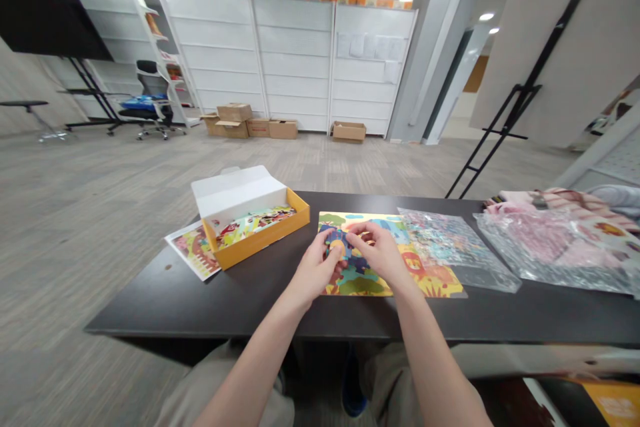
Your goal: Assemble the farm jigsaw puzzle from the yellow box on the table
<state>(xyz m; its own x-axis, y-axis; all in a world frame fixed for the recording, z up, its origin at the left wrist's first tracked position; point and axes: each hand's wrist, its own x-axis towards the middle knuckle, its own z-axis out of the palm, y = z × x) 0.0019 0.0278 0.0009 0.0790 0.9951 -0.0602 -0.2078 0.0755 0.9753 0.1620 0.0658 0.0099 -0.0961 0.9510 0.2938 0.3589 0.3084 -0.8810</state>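
A colourful jigsaw puzzle board [435, 277] with animal pictures lies flat on the dark table [200, 300] in front of me. Both my hands rest over its left part. My left hand [320, 267] pinches a small puzzle piece [336, 248] with blue and orange on it. My right hand [380, 250] has its fingers curled onto the same piece from the other side. The board under my hands is partly hidden.
An open yellow box [253, 217] with a white lid holds more printed pieces, atop a printed sheet [193, 250]. Clear plastic bags [450, 243] lie right of the board, and pink fabric in plastic [560, 240] at far right. Easels, cardboard boxes and an office chair stand beyond.
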